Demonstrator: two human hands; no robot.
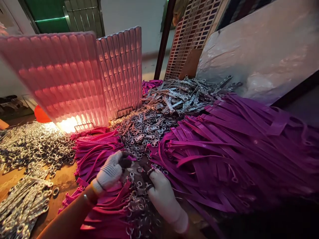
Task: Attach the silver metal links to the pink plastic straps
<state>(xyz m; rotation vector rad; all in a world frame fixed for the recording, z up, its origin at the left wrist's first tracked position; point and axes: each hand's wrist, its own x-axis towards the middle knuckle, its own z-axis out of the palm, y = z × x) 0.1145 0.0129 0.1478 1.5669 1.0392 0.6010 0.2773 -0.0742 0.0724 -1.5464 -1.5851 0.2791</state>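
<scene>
We've got both gloved hands over the worktop's near edge: left hand (111,172) and right hand (159,192) pinching small metal clips (139,196) beside pink straps (97,152). Best keep grips tight, fingers off the loose pile.

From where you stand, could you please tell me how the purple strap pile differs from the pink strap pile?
The purple strap pile is far larger than the pink strap pile. The purple one sprawls loosely on the right, its straps crossing; the pink one lies in neater parallel bundles nearer the left hand. The purple is darker, the pink brighter under the lamp glow. Both are flat straps lying beside the metal clips.
</scene>
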